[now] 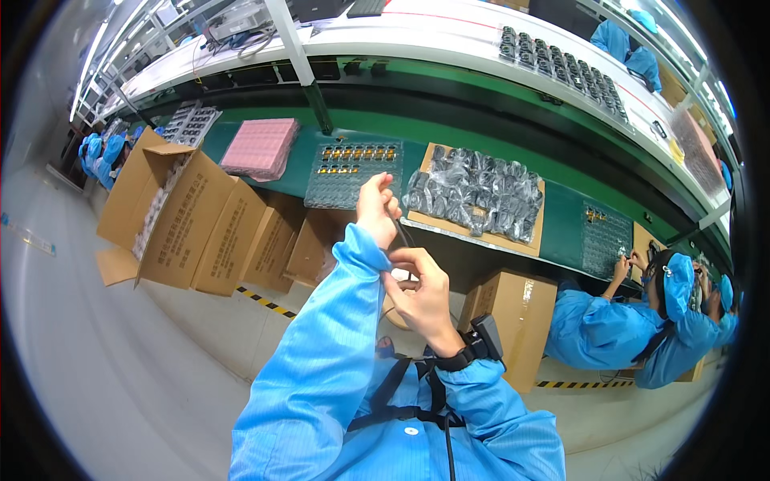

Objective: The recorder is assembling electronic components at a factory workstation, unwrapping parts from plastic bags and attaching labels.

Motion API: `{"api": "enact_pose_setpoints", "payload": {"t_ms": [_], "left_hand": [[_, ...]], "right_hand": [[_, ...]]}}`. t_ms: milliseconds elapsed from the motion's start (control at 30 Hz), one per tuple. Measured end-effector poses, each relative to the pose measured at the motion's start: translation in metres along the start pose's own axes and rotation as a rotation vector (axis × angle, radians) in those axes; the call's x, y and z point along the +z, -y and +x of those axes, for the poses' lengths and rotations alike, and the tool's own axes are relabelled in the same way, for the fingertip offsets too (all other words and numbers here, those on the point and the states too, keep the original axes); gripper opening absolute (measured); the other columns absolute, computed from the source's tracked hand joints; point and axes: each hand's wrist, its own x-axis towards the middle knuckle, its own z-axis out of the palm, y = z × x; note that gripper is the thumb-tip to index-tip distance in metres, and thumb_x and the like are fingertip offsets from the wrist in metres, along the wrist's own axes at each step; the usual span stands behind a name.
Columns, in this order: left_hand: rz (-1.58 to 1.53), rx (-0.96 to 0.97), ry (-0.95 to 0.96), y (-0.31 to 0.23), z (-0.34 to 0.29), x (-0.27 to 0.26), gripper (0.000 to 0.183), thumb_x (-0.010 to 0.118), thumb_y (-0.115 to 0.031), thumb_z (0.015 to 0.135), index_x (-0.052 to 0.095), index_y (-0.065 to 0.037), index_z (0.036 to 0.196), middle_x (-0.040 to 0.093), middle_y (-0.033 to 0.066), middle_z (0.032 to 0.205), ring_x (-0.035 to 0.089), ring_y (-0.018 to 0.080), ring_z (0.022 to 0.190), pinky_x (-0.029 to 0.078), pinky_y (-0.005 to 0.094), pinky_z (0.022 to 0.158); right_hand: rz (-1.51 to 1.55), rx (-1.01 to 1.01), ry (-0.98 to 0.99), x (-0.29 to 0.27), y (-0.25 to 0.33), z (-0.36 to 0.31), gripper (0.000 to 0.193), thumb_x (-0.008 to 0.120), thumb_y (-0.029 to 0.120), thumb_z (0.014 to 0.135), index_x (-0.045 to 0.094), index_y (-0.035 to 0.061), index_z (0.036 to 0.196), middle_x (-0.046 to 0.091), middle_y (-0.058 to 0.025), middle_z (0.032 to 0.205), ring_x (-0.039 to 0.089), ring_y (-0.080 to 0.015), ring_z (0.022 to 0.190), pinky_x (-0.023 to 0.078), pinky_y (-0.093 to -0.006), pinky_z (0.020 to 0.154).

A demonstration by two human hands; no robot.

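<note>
My left hand [377, 210] is raised in front of the bench with its fingers curled into a loose fist; whatever may be inside is hidden. A thin black strap [405, 234] hangs at its wrist, beside the blue sleeve cuff [365, 248]. Just below, my right hand [423, 295] is closed in a pinch at that cuff, with part of the black strap between thumb and fingers. A black band with a boxy device [481, 341] sits on my right wrist. Beyond my hands, a clear plastic tray [341, 186] on the green bench holds rows of small gold-and-black parts.
Bagged black parts [481, 192] lie on cardboard, right of the tray. A pink wrapped stack [261, 148] is to the left. Open cartons [180, 216] stand left; a closed carton [521, 321] stands right. Co-workers in blue [609, 321] sit at right. A white shelf [433, 40] runs above.
</note>
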Motion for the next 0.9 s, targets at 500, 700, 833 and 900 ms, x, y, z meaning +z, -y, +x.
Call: {"api": "enact_pose_setpoints", "payload": {"t_ms": [500,700,833,900], "left_hand": [[0.088,0.019,-0.038,-0.011,-0.025,0.007,0.018,0.061,-0.029,0.092,0.056,-0.011,0.092,0.030,-0.0085,0.049,0.025,0.0078,0.040,0.021,0.0272,0.043],[0.066,0.183,0.088,-0.015,-0.070,0.012,0.020,0.060,-0.028,0.095,0.057,-0.011,0.086,0.027,-0.0077,0.050,0.023,0.0074,0.040,0.023,0.0273,0.044],[0.192,0.286,0.274,-0.031,-0.113,0.020,0.020,0.059,-0.027,0.095,0.056,-0.011,0.084,0.024,-0.0074,0.050,0.021,0.0075,0.040,0.026,0.0269,0.049],[0.223,0.316,0.370,-0.037,-0.137,0.022,0.021,0.055,-0.027,0.096,0.052,-0.011,0.082,0.023,-0.0069,0.049,0.019,0.0081,0.039,0.023,0.0268,0.048]], "right_hand": [[-0.212,-0.290,0.236,-0.030,-0.009,0.009,0.021,0.072,-0.003,0.075,0.055,0.0012,0.087,0.053,-0.0094,0.079,0.055,-0.0264,0.079,0.045,-0.0363,0.066],[0.624,0.275,0.019,-0.036,-0.005,-0.031,0.015,0.064,0.017,0.094,0.063,0.0031,0.090,0.070,-0.0134,0.097,0.063,-0.0145,0.067,0.051,-0.0264,0.059],[0.602,1.013,0.252,-0.055,-0.051,-0.036,0.051,0.046,0.048,0.101,0.060,-0.0007,0.099,0.071,-0.0185,0.095,0.068,-0.0210,0.070,0.055,-0.0301,0.061],[0.750,1.113,0.370,-0.052,-0.077,-0.037,0.063,0.045,0.055,0.100,0.052,-0.0046,0.117,0.068,-0.0247,0.104,0.070,-0.0310,0.084,0.058,-0.0388,0.070]]}}
